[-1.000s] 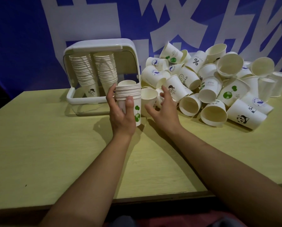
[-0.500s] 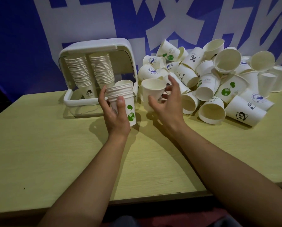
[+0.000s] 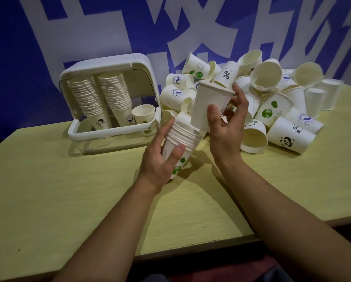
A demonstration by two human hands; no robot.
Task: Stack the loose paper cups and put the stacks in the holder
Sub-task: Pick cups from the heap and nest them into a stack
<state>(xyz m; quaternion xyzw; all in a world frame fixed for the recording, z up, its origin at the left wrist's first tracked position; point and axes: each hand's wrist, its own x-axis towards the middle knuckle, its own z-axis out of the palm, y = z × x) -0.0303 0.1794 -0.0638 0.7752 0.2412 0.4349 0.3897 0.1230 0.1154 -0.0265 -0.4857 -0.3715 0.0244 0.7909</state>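
Cup (image 3: pixel 209 104) in right grip (image 3: pixel 225 127), over stack (image 3: pixel 180 139)

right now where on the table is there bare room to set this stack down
Bare table lies in front of the holder and left of the left hand, and near the front edge between the forearms. Crowded: the loose cup pile on the right.

Dim, even indoor light. Soft shadows fall on the table (image 3: pixel 48 200) toward 7 o'clock. Wide-angle bending at edges; slight motion blur mid-frame.
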